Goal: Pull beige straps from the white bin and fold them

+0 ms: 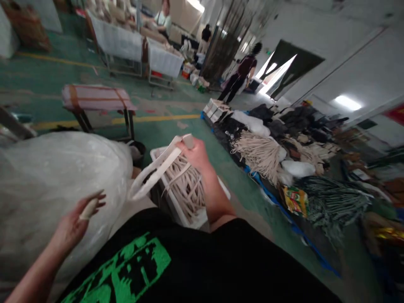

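Right hand is closed on the top end of a cream canvas strap loop, gripping between thumb and fingers. The loop hangs down-left across the corner of a white plastic crate, its lower bend near a large translucent white plastic sack. Crate is full of loose cream webbing straps and sits directly below the right hand, not touched by it.

Left hand is open, fingers spread, palm over the sack, with a short cream piece lying against the fingers. Cannot tell if it is a strap offcut or a finger wrap, or if it is gripped.

Person wears a black T-shirt with a green print, which fills the bottom of the view. Green epoxy floor has yellow lines. Right of the crate, a long row of piles runs along a blue-edged tarp: a cream strap bundle, dark green cords, black bags and a printed snack packet.

Taped wooden bench stands beyond the sack. Further back are two cloth-covered tabletops, one seated co-worker and one standing co-worker, both well apart.
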{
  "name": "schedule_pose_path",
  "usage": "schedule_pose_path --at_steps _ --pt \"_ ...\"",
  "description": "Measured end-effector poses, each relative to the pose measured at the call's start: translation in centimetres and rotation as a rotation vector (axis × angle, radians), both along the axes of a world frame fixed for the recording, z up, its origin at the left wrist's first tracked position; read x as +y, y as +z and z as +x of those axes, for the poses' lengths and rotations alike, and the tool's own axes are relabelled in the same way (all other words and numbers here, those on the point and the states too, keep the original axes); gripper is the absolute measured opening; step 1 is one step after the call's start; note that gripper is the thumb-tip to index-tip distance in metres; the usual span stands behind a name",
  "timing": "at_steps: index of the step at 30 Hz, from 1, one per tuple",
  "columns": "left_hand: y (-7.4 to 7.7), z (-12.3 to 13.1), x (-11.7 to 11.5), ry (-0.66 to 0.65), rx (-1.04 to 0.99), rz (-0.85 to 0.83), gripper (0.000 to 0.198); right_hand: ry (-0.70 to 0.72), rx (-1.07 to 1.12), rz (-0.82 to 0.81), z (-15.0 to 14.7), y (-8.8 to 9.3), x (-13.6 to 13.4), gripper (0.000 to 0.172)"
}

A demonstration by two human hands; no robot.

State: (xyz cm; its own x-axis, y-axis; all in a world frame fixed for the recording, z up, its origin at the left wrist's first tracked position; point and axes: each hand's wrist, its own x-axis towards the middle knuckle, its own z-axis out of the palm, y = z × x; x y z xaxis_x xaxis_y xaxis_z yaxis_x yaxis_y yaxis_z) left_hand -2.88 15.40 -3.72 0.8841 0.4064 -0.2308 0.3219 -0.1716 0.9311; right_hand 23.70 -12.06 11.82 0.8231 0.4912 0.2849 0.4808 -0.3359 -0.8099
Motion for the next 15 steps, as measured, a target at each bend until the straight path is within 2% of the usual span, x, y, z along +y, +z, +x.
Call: schedule_pose_path --at_steps 3,6,10,13,15 --pt "-0.1 0.0 0.9 0.192 0.121 -0.074 0.102 -0.093 -0.153 -0.158 3.6 -0.9 -3.3 0.039" --pt "0.3 0.3 0.6 0.267 0.122 -0.176 0.091 -0.131 -0.248 -0.399 6.0 -2.5 -5.1 0.033" --pt "-0.1 0.5 0.2 0.246 0.187 -0.145 0.084 -0.166 -0.287 -0.767 8.4 -5.4 -5.5 0.021" --pt "-0.9 0.2 0.3 0.206 0.257 -0.063 0.090 -0.149 -0.211 -0.994 9.9 -7.2 -5.5 0.031" --pt "-0.7 -0.1 0.2 0.183 0.283 -0.019 0.097 -0.135 -0.159 -1.073 10.5 -7.5 -5.5 0.038"
